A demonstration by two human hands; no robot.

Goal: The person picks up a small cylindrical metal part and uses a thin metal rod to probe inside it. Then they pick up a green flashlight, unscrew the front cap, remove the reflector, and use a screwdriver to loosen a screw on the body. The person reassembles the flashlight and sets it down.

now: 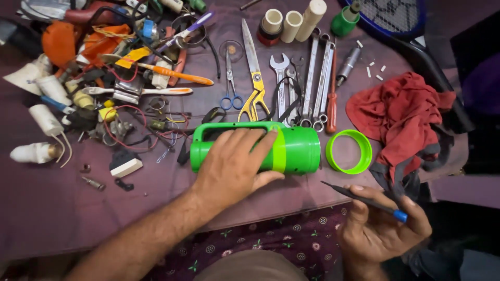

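Note:
A bright green plastic torch body (297, 150) with a carry handle lies on its side on the purple cloth-covered table (52, 208). My left hand (234, 166) rests flat on top of it, fingers spread over the lighter green band. Its detached green ring (349, 152) lies just to the right. My right hand (383, 229), near the table's front edge, grips a thin dark screwdriver with a blue end (364, 200), its tip pointing left toward the torch.
Spanners (312, 78), yellow-handled scissors (254, 88), small blue scissors (230, 83) and a red screwdriver (332, 99) lie behind the torch. A red rag (401, 114) sits at right. A pile of wires, toothbrushes and parts (114, 78) fills the left.

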